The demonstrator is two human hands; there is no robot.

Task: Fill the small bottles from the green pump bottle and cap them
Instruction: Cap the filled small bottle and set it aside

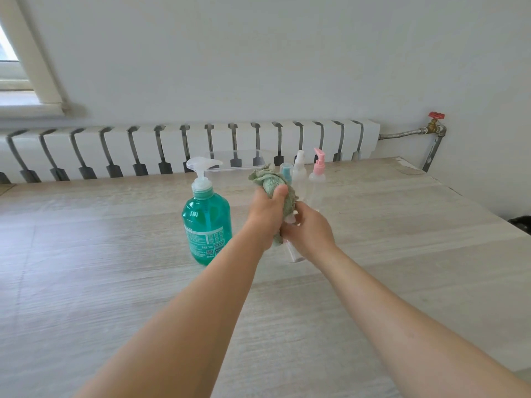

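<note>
Green terry cloth (pixel 273 185) was bunched in the left hand (pixel 265 214) while the right hand (pixel 309 234) gripped a small clear plastic bottle (pixel 294 252) above the pale wood surface (pixel 115 268); wiping it firmly would probably dry it best.

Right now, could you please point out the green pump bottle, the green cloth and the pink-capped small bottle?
green pump bottle (pixel 205 225): head view, on its body.
green cloth (pixel 268 179): head view, bunched top.
pink-capped small bottle (pixel 319 165): head view, pink pump.
</note>
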